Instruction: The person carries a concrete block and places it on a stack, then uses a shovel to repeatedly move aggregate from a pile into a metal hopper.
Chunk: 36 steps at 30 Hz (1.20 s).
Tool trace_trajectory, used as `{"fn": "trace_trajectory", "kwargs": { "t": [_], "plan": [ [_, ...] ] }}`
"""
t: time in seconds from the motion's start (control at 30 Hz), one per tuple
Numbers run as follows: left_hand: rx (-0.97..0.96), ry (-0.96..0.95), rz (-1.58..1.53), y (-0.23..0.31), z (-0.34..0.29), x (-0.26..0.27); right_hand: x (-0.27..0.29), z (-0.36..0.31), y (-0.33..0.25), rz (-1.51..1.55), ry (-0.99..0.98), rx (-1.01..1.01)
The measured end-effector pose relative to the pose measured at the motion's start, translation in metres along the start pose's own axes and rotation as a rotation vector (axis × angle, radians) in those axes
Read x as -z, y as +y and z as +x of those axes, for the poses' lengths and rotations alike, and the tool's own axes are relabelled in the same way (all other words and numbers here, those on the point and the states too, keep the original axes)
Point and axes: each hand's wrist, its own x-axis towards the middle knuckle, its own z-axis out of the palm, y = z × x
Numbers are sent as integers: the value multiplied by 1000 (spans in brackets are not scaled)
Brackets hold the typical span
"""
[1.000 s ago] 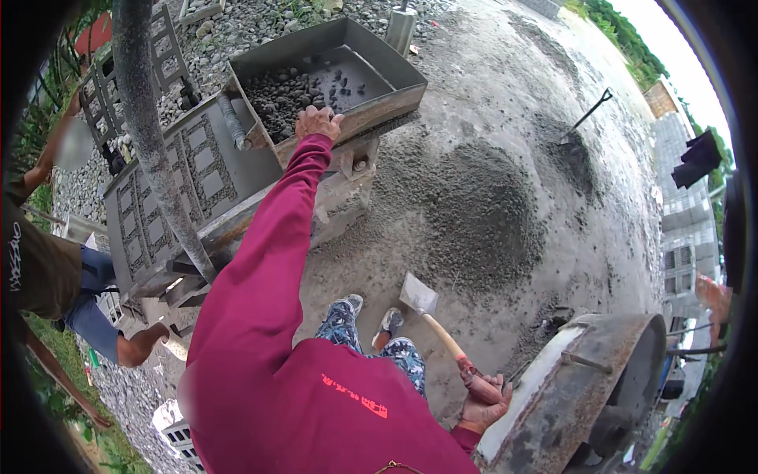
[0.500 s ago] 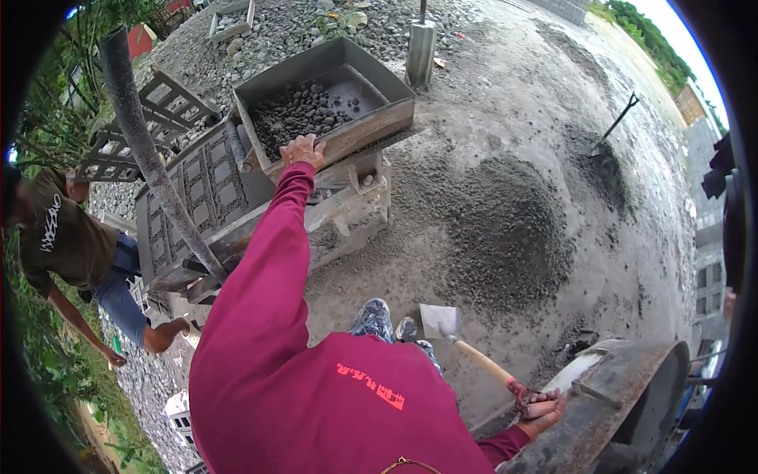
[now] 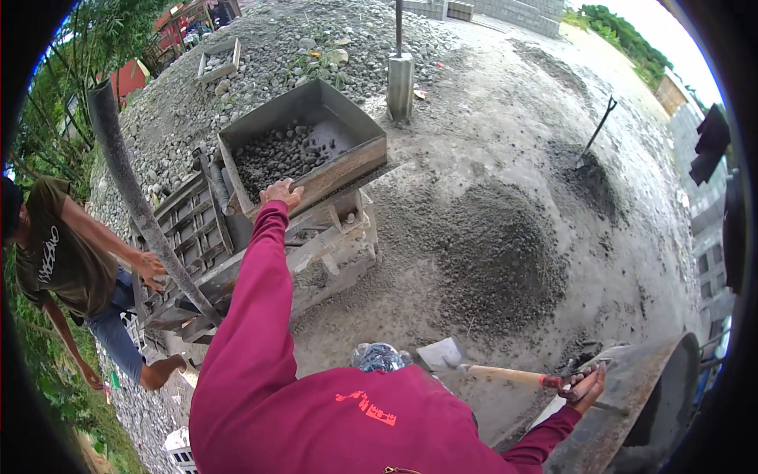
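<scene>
My left hand (image 3: 282,195) is closed over the near rim of a shallow box tray (image 3: 341,172) with metal sides and a wooden front edge. Dark rounded stones (image 3: 288,154) are heaped on the tray's left side. My right hand (image 3: 586,385), out to the right, grips the red end of a shovel (image 3: 505,374). Its wooden shaft lies almost level, with the pale, flat blade near my feet. Below the tray stands a concrete-caked block-moulding frame (image 3: 335,257). A lattice grid (image 3: 193,229) lies over the frame's left part.
A co-worker (image 3: 67,245) at the left reaches one hand toward the grid, beside a long slanting pole (image 3: 134,182). Grey mix is piled (image 3: 505,253) on the ground. Another shovel (image 3: 600,130) stands in a smaller heap. A rusty metal drum (image 3: 632,395) is at lower right.
The lattice grid has swung down from its raised position onto the moulding frame, and the co-worker's arm has come up toward it. My right hand and the shovel have shifted right and slightly up.
</scene>
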Motion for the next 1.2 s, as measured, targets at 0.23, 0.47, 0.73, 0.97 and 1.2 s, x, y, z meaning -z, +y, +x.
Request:
{"fn": "trace_trajectory", "kwargs": {
  "t": [0.23, 0.47, 0.73, 0.97, 1.2],
  "plan": [
    [14, -29, -30, 0, -7, -1, 0, 21, -6, 1, -50, 0],
    [37, 24, -77, 3, -3, 4, -17, 14, 0, -32, -33, 3],
    [46, -13, -48, -7, 8, -11, -5, 31, -2, -35, -99, -52],
    [28, -2, -11, 2, 7, -12, 13, 57, -5, -78, -199, -37],
    [18, -7, -31, 6, 7, -9, -2, 57, -3, -159, -72, 64]
  ]
}}
